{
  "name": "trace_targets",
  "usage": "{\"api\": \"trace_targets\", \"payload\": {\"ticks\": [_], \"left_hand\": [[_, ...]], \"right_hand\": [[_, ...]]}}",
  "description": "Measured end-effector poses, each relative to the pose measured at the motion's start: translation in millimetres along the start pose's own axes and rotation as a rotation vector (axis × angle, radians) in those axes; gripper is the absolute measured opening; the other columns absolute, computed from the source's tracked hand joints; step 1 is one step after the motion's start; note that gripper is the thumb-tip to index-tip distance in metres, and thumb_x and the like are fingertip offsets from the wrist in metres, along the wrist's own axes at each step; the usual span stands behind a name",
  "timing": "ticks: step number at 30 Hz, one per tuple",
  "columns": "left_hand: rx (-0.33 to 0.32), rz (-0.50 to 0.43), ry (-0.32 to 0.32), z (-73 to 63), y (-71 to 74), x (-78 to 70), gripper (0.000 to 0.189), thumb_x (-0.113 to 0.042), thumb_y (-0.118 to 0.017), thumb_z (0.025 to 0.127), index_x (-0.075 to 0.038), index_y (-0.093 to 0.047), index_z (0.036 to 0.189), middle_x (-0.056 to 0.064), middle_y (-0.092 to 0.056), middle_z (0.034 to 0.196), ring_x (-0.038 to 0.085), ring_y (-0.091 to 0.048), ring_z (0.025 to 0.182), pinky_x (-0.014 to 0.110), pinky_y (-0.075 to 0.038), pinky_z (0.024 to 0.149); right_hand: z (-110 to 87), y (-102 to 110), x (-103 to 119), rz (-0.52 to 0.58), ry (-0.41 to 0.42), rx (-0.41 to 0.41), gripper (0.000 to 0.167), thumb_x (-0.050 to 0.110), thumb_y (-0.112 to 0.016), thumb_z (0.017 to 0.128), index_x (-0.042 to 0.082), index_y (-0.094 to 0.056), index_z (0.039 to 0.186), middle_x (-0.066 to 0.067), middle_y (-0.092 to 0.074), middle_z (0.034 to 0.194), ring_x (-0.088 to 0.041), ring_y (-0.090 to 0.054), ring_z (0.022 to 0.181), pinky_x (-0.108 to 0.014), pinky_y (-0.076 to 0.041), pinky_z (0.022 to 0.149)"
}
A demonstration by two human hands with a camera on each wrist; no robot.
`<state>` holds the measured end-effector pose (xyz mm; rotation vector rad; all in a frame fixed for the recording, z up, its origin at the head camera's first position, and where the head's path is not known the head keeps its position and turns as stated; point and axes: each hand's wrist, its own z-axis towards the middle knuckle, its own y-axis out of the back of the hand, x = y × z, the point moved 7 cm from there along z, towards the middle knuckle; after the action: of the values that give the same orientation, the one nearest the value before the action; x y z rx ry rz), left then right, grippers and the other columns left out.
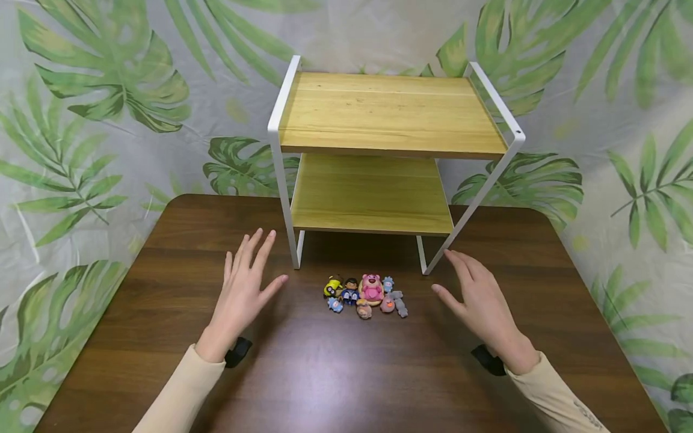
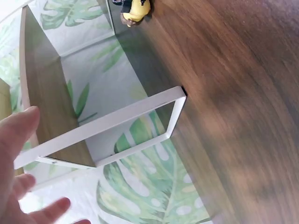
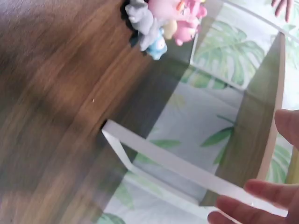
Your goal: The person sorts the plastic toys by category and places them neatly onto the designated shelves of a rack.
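My left hand (image 1: 243,288) hovers over the table left of a cluster of small toy figures, fingers spread and holding nothing. On the other side my right hand (image 1: 482,297) is likewise spread, its fingers near the shelf's right front leg. Between the hands lie a pink bear figure (image 1: 371,290), a yellow-and-black figure (image 1: 332,287), a dark-haired figure in blue (image 1: 350,291), blue figures (image 1: 335,305), a grey figure (image 1: 400,305) and round brownish and pinkish ones (image 1: 364,310). In the right wrist view, the grey figure (image 3: 140,21) sits beside a blue one (image 3: 158,48).
A two-tier shelf with a wooden top board (image 1: 390,114), a lower board (image 1: 373,195) and white metal side frames (image 1: 283,180) stands behind the figures. The dark wooden table (image 1: 346,379) reaches a leaf-patterned cloth backdrop (image 1: 124,78).
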<state>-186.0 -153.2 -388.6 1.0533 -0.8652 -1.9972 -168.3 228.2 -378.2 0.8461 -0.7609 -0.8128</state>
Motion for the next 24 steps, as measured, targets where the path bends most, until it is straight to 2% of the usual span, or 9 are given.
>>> {"api": "trace_targets", "payload": {"ticks": [3,8,13,19,24], "left_hand": [[-0.051,-0.047,-0.035,5.2,0.4,0.8,0.088,-0.021,-0.076,0.084,-0.019,-0.023,0.154,0.015,-0.029,0.151,0.037,-0.025,0.138,0.065,-0.02,0.104],[-0.127,-0.15,-0.114,14.8,-2.0,1.7,0.085,-0.01,-0.076,0.082,-0.014,-0.027,0.152,0.014,-0.035,0.148,0.034,-0.036,0.132,0.052,-0.032,0.104],[-0.145,-0.224,-0.147,21.9,-11.0,2.7,0.087,-0.005,-0.075,0.083,-0.014,-0.025,0.153,0.012,-0.035,0.148,0.029,-0.036,0.133,0.044,-0.034,0.105],[-0.17,-0.253,-0.17,26.7,-21.7,5.6,0.088,-0.002,-0.074,0.082,-0.013,-0.023,0.153,0.015,-0.037,0.144,0.029,-0.039,0.13,0.047,-0.038,0.101],[-0.169,-0.284,-0.18,28.9,-28.9,8.7,0.089,0.0,-0.073,0.083,-0.016,-0.022,0.154,0.015,-0.038,0.143,0.03,-0.04,0.129,0.046,-0.038,0.1]], "right_hand": [[1.3,-5.8,5.4,0.035,0.028,-0.001,0.065,0.029,-0.072,0.085,-0.003,-0.047,0.136,-0.022,-0.051,0.129,-0.038,-0.046,0.119,-0.057,-0.038,0.094],[2.5,-19.7,15.0,0.112,0.048,0.036,0.063,0.023,-0.074,0.084,-0.002,-0.048,0.135,-0.02,-0.053,0.127,-0.036,-0.049,0.117,-0.053,-0.038,0.095],[-0.9,-38.5,24.6,0.174,0.057,0.09,0.064,0.018,-0.076,0.082,0.001,-0.048,0.136,-0.016,-0.054,0.127,-0.033,-0.05,0.116,-0.051,-0.04,0.095],[-6.1,-58.8,33.0,0.205,0.076,0.144,0.059,0.021,-0.075,0.084,0.001,-0.05,0.134,-0.013,-0.056,0.126,-0.03,-0.051,0.116,-0.047,-0.042,0.096],[-8.2,-70.1,37.6,0.237,0.09,0.177,0.056,0.022,-0.074,0.085,0.002,-0.051,0.133,-0.012,-0.057,0.123,-0.026,-0.052,0.115,-0.045,-0.043,0.095]]}}
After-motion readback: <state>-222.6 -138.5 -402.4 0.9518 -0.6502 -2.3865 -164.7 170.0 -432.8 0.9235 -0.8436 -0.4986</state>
